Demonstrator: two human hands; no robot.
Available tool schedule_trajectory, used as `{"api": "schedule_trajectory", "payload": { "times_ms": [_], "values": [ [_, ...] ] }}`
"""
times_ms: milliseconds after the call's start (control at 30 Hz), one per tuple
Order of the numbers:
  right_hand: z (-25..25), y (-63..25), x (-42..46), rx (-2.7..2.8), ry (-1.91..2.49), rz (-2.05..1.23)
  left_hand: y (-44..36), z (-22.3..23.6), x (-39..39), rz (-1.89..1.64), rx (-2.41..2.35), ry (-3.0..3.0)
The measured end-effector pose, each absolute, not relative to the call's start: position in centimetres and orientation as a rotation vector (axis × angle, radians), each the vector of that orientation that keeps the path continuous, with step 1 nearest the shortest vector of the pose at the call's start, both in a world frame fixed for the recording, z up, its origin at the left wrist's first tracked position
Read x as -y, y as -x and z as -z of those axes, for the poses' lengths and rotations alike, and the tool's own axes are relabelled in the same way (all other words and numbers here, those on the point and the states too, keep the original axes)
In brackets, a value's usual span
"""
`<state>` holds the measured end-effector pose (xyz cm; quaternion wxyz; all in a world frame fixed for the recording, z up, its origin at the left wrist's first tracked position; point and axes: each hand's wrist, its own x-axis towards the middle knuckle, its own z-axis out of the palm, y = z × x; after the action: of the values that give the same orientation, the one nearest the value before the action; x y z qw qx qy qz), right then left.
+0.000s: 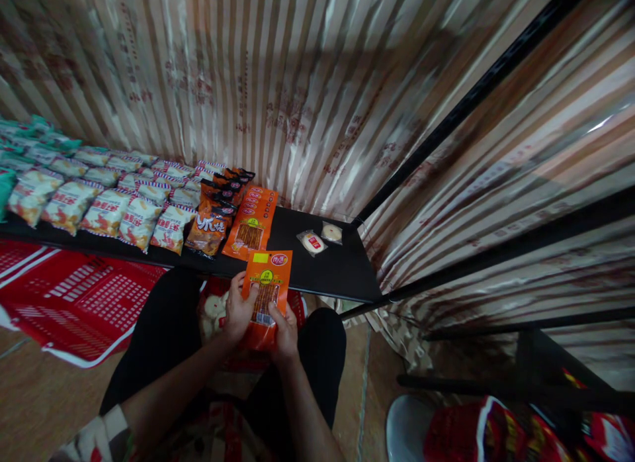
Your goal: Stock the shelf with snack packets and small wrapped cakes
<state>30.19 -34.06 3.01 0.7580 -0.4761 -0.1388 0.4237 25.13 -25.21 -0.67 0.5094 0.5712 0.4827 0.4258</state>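
Note:
Between my knees and the shelf edge, an orange snack packet (268, 277) with a clear window is held up flat. My left hand (240, 310) grips its left side, thumb on the front. On its right side my right hand (284, 331) is closed the same way, thumb over the lower window. Just beyond it, similar orange packets (248, 231) lie overlapped in a row on the black shelf (325, 273). To their left stands a row of darker orange-and-black bags (207, 231).
White snack bags (139, 220) and green bags (30, 144) fill the shelf's left. Two small round wrapped items (312, 243) lie at right. A red basket (94, 296) sits on the floor below left. Black metal posts (446, 111) and striped curtain (238, 71) border the shelf.

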Motion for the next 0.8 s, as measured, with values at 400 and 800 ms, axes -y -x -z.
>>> {"api": "schedule_trajectory", "payload": {
  "times_ms": [400,800],
  "values": [
    [-4.4,-29.2,34.1,0.426,1.092,-0.831,-24.5,-1.2,26.0,-1.046,-1.040,-1.580],
    [-5.3,-28.1,33.5,0.538,1.262,-0.710,-23.0,-3.4,26.7,-0.838,-0.940,-1.434]
  ]
}}
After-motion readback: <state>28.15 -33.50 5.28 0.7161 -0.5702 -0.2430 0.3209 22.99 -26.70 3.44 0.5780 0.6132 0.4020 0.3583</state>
